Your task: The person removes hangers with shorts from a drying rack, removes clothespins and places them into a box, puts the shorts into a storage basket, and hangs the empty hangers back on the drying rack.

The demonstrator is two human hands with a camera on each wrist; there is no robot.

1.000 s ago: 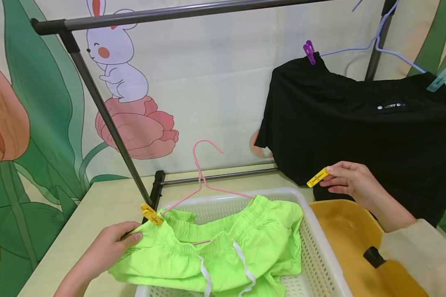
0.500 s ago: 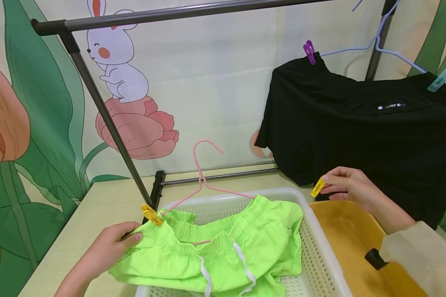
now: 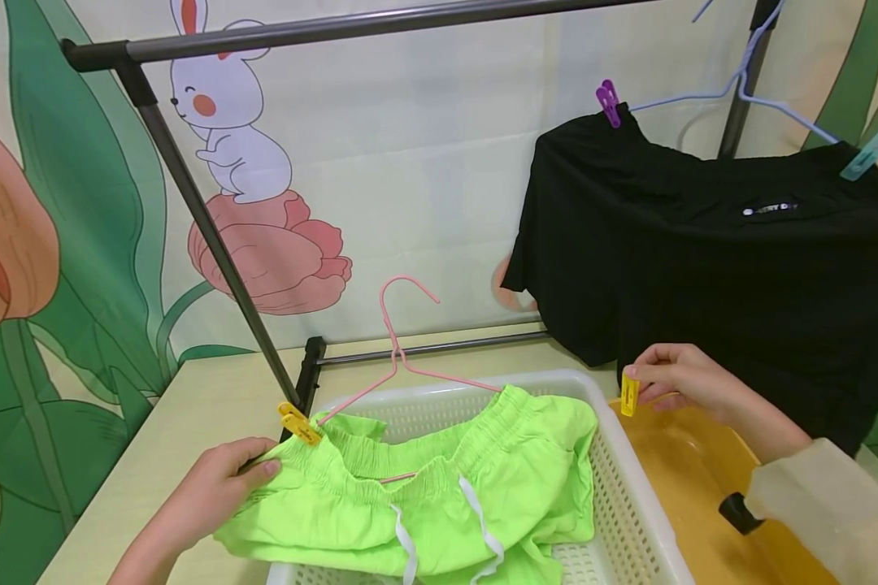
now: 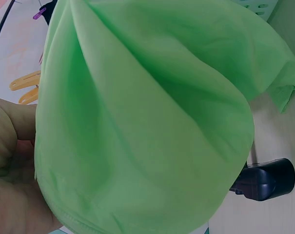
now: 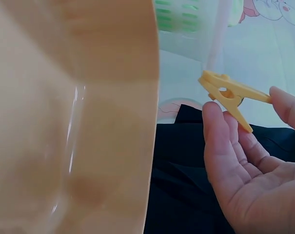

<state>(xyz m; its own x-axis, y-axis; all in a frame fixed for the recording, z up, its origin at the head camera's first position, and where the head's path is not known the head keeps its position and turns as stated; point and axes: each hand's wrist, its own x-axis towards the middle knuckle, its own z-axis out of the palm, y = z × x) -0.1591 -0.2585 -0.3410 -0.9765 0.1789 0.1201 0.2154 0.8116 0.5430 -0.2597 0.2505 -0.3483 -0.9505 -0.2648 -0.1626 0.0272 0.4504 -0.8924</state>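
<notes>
Bright green shorts [image 3: 454,504] with white drawstrings lie over a white basket, around the lower part of a pink hanger [image 3: 397,349]. A yellow clothespin [image 3: 300,424] clips the left end of their waistband at the hanger. My left hand [image 3: 212,487] grips the shorts' left side, thumb on top; in the left wrist view the cloth [image 4: 152,126] covers most of the fingers. Between thumb and fingers my right hand [image 3: 684,378] pinches a second yellow clothespin [image 3: 630,395], pointing down, over the yellow tub. The right wrist view shows that clothespin [image 5: 230,97] by its handles.
The white basket [image 3: 629,479] stands beside a yellow tub [image 3: 691,463] with a black handle part. A dark metal rack [image 3: 380,28] spans above. Black shorts [image 3: 702,252] hang at right from a blue hanger [image 3: 739,81] with purple and light-blue clothespins.
My right hand has lowered slightly, and its clothespin has turned from slanting leftward to pointing straight down. My left hand and the green shorts have stayed in place.
</notes>
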